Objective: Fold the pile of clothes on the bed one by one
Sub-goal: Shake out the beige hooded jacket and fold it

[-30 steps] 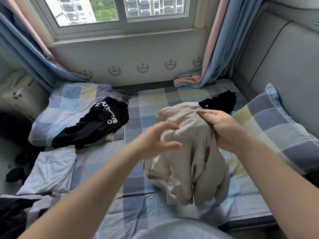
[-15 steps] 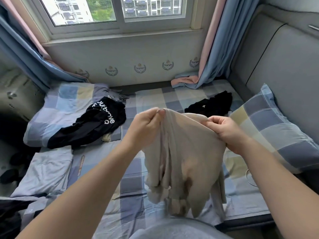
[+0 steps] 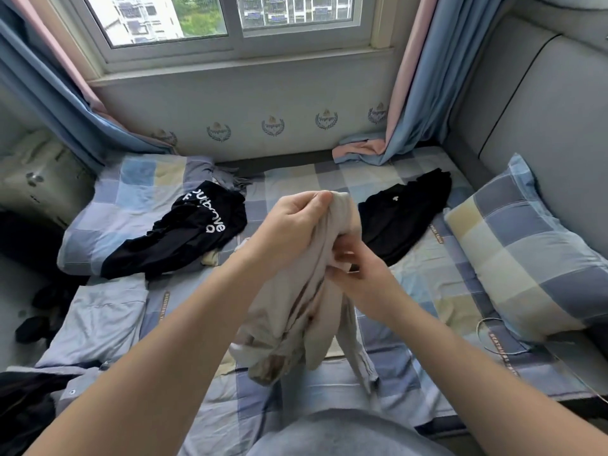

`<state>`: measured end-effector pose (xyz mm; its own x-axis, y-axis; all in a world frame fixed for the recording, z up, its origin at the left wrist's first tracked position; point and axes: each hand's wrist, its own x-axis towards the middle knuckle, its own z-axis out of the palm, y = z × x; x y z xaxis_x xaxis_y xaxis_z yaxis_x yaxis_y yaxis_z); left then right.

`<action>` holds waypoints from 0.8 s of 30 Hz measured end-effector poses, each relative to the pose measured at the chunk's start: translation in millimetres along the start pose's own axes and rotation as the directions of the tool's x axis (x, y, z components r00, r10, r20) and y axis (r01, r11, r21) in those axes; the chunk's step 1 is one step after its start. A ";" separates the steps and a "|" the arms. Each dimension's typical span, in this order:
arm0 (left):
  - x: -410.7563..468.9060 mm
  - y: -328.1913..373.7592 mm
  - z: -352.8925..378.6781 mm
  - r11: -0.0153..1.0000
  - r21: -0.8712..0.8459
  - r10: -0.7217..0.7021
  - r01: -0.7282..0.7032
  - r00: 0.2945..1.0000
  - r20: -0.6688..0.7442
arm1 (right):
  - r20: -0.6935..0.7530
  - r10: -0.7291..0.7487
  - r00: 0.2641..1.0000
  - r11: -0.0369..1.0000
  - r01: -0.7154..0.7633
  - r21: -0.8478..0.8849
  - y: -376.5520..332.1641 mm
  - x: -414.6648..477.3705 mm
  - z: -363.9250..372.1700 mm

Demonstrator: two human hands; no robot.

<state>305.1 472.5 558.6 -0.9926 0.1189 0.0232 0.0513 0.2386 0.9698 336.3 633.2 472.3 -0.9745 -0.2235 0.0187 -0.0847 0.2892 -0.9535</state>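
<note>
A beige garment hangs bunched above the checked bed. My left hand grips its top edge high up, fingers curled round the cloth. Lower down, my right hand pinches a fold at the garment's right side. A black garment with white lettering lies crumpled at the left on a checked quilt. Another black garment lies flat at the right. A light blue folded piece rests at the bed's left edge.
A checked pillow leans against the grey padded headboard on the right. Blue and pink curtains hang at both sides of the window. A thin cable lies by the pillow. Dark clothing sits at the lower left.
My left hand has taken hold of the beige garment's top and lifted it. My right hand has slid down from the top edge to a lower fold. The garment hangs narrower.
</note>
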 end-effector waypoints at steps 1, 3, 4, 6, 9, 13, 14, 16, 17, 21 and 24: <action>-1.8 3.2 0.2 0.999 -0.034 -0.002 0.003 1.000 0.028 | -0.056 0.017 0.998 1.000 -0.016 0.007 3.2 3.5 3.4; -3.6 5.9 -2.9 0.996 -0.084 -0.006 0.011 0.998 0.064 | -0.069 0.056 0.996 0.998 -0.056 0.002 4.7 7.7 5.7; -4.1 6.0 -5.0 0.996 -0.093 -0.012 0.018 0.998 0.067 | -0.031 0.083 0.996 0.996 -0.083 -0.019 4.7 9.9 6.3; -5.0 5.1 -8.3 0.995 -0.099 -0.013 0.017 0.999 0.047 | 0.037 0.125 0.991 0.990 -0.122 -0.069 3.4 11.2 8.5; -3.1 0.1 -19.7 0.998 -0.031 0.054 -0.055 0.998 -0.027 | -0.051 0.092 0.994 0.988 -0.097 -0.117 2.7 10.2 5.5; 1.4 -15.1 -48.3 0.986 0.148 0.097 -0.075 0.984 -0.151 | -0.182 0.018 0.983 0.954 -0.071 -0.290 17.2 7.9 -24.5; 2.9 -21.6 -55.4 0.987 0.153 0.071 -0.042 0.980 -0.188 | -0.198 0.018 0.980 0.937 -0.086 -0.339 22.7 6.9 -34.0; 5.9 -33.4 -66.7 0.989 0.147 0.021 0.020 0.963 -0.268 | -0.238 0.044 0.970 0.895 -0.144 -0.422 34.4 5.3 -51.8; 7.3 -37.8 -70.5 0.989 0.142 -0.002 0.048 0.950 -0.313 | -0.264 0.076 0.961 0.875 -0.191 -0.445 40.6 4.8 -60.3; 11.6 -64.3 -83.7 0.970 0.139 -0.106 0.202 0.857 -0.504 | -0.311 0.149 0.939 0.840 -0.286 -0.462 54.9 1.3 -88.8; 8.7 -78.2 -78.4 0.896 0.326 -0.116 0.301 0.868 -0.483 | -0.158 0.095 0.983 0.936 -0.142 -0.322 35.5 -0.1 -93.0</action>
<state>283.9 379.3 502.0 -0.9205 -0.3900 0.0255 -0.2168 0.5636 0.7971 314.1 730.1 466.4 -0.9987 -0.0451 -0.0248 -0.0074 0.6025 -0.7980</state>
